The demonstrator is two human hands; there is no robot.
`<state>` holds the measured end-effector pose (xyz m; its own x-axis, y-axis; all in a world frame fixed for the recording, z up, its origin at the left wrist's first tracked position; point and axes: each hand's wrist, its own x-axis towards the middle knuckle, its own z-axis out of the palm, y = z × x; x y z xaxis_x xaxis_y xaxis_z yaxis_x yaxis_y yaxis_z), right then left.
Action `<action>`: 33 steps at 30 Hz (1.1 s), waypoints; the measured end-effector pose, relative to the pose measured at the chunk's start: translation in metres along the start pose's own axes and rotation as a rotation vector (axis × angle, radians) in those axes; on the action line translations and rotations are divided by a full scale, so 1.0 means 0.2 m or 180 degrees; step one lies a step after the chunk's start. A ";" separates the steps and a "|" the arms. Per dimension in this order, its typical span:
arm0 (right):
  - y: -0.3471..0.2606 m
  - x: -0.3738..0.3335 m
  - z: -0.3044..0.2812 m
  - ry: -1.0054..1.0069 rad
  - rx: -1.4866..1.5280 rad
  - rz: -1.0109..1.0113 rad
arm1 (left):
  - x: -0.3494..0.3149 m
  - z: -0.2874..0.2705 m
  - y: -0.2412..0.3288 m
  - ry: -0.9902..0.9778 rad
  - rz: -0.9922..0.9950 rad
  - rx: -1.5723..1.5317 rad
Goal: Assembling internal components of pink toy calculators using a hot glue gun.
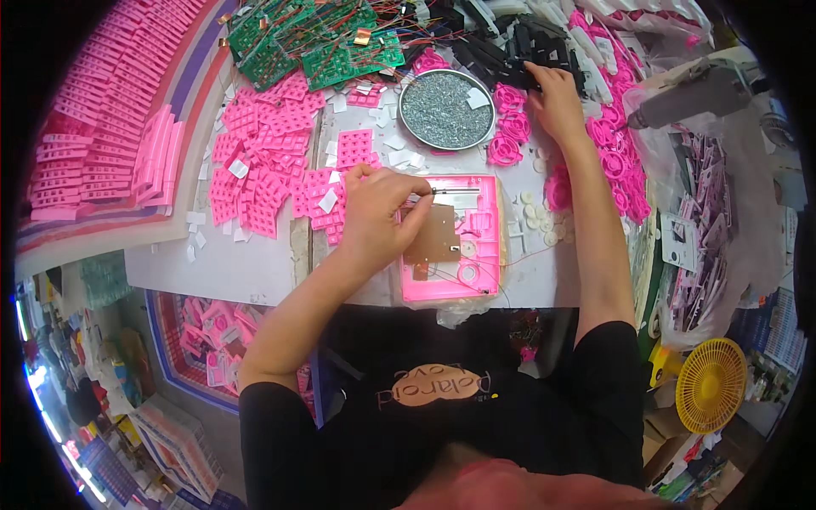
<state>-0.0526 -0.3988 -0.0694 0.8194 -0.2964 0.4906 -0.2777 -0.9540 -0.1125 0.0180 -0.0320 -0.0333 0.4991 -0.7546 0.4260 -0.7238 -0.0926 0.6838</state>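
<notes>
My left hand point(378, 212) is closed in a pinch over the pink plastic casing point(486, 276), at the dark end of a thin metal rod point(459, 191) that points right. Under its fingers a brown circuit board point(440, 234) covers part of the casing, and thin wires run out at the casing's lower side. At the far right, my right hand point(557, 100) reaches to a heap of black plastic parts point(548, 53). Its thumb and forefinger are apart, touching the heap's near edge; whether they grip a part is hard to see.
A round tray of small screws point(446, 110) stands behind the casing. Pink keypads point(259, 161) lie heaped left, green circuit boards point(353, 59) with wires behind them. Pink rings point(612, 161) and white discs point(535, 212) lie right, near an electric screwdriver point(693, 93). Stacked pink parts point(102, 102) fill the far left.
</notes>
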 end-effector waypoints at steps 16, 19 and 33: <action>-0.55 -0.48 -0.73 -0.1770 0.2921 0.0738 | -0.06 -0.05 -0.03 0.0206 0.0010 0.0006; -0.76 -0.42 -0.67 -0.1903 0.2425 -0.0110 | -0.03 -0.07 -0.03 -0.0102 0.0040 -0.0147; -0.86 -0.44 -0.58 -0.1425 0.2130 -0.0614 | 0.08 -0.18 -0.03 -0.1306 0.0875 0.0149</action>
<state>-0.1353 -0.2043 0.0064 0.9836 0.0208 0.1793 0.1296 -0.7725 -0.6216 0.0471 -0.0199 -0.0107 0.0647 -0.9478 0.3121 -0.8277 0.1238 0.5474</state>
